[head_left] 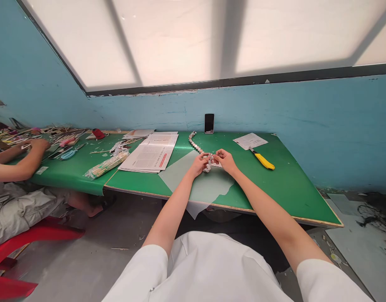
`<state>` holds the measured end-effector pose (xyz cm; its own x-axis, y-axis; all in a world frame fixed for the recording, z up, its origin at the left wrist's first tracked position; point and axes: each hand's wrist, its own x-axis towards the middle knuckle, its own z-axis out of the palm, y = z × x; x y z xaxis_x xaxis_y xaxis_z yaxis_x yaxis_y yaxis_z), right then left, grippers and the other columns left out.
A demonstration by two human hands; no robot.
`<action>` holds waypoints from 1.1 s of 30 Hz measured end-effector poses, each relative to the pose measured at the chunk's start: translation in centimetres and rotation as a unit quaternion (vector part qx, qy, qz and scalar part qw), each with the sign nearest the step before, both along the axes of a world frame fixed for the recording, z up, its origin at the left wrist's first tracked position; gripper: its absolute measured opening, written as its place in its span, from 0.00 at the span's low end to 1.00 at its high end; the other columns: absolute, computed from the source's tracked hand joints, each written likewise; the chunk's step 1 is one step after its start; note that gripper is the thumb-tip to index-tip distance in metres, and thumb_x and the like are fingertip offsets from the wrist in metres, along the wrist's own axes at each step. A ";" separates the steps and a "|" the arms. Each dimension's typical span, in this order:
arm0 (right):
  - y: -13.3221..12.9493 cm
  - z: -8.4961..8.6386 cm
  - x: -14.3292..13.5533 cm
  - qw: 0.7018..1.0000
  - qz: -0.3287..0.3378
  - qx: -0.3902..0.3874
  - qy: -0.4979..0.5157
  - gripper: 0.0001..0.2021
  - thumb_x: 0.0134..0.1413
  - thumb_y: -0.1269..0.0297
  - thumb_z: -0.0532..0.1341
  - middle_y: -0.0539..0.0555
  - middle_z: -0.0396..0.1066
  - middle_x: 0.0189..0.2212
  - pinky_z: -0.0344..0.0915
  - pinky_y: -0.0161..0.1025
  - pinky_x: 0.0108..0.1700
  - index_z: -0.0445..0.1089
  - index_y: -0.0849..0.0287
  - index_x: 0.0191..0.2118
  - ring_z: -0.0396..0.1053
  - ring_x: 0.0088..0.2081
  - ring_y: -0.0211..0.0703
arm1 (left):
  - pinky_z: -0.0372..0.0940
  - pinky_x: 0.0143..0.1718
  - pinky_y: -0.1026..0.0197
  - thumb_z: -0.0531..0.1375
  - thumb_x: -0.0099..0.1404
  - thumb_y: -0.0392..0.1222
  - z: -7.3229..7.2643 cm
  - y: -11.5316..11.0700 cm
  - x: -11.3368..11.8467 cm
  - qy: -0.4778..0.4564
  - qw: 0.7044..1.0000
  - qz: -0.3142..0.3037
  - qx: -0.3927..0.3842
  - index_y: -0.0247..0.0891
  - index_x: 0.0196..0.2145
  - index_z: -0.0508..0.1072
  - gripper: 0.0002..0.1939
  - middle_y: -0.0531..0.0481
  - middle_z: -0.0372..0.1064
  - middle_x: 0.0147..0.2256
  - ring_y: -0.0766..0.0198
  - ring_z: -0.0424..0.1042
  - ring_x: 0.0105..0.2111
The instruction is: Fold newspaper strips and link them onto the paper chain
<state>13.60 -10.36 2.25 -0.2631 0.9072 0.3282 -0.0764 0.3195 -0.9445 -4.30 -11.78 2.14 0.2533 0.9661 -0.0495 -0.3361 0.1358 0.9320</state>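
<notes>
One green tabletop (293,180), set against a blue wall. On it, a translucent sheet (193,180), one corner overhanging the near edge. Newspapers (149,155) left of that; a printed paper (250,141) to the right, the tip of a yellow-handled tool (264,161) touching it. Next in size, a folded chain (197,147), pale, zigzag — far end on the tabletop, near end raised over the sheet between both hands. It looks like paper: probably light, bendy between links, stiffer within each fold, easily crushed. Best hold, I judge: a light pinch across a link's flat faces. Left hand (198,165) grips the near part; right hand (226,160) pinches beside it — fine finger detail unclear.
</notes>
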 end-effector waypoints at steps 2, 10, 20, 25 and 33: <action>-0.1 0.2 0.1 1.000 -0.011 -0.001 -0.005 0.25 0.49 0.38 0.69 0.47 0.68 0.20 0.61 0.40 0.27 0.61 0.53 0.31 0.60 0.21 0.38 | 0.58 0.23 0.67 0.76 0.49 0.54 -0.1 0.0 0.0 0.006 1.000 -0.002 0.005 0.36 0.46 0.71 0.33 0.53 0.70 0.27 0.71 0.67 0.21; 0.5 -0.3 0.3 0.999 -0.034 0.010 -0.006 0.25 0.52 0.35 0.65 0.46 0.63 0.19 0.59 0.39 0.27 0.64 0.54 0.31 0.59 0.23 0.38 | 0.51 0.20 0.68 0.75 0.50 0.57 -0.1 -0.1 0.1 0.033 0.999 -0.014 0.020 0.36 0.47 0.71 0.34 0.51 0.72 0.28 0.73 0.65 0.20; 0.3 -0.1 0.8 1.000 0.027 0.011 0.011 0.22 0.59 0.40 0.64 0.50 0.71 0.24 0.61 0.38 0.30 0.69 0.56 0.35 0.62 0.25 0.39 | 0.52 0.21 0.67 0.75 0.49 0.57 0.0 -0.1 0.2 0.030 0.999 -0.005 0.021 0.36 0.47 0.71 0.35 0.54 0.69 0.26 0.73 0.63 0.20; 0.0 0.2 0.7 0.999 0.033 0.022 0.016 0.21 0.61 0.41 0.64 0.50 0.71 0.23 0.60 0.38 0.30 0.68 0.56 0.34 0.62 0.25 0.39 | 0.47 0.19 0.67 0.75 0.50 0.58 0.2 -0.3 0.2 0.039 0.999 -0.005 0.023 0.37 0.47 0.71 0.34 0.57 0.65 0.24 0.74 0.59 0.17; 0.3 -0.3 0.5 0.999 0.033 0.012 0.029 0.21 0.60 0.40 0.64 0.50 0.71 0.23 0.59 0.38 0.29 0.69 0.56 0.34 0.62 0.24 0.39 | 0.46 0.19 0.67 0.75 0.49 0.58 0.2 -0.4 0.3 0.037 0.999 -0.009 0.025 0.35 0.46 0.72 0.34 0.58 0.62 0.23 0.74 0.57 0.17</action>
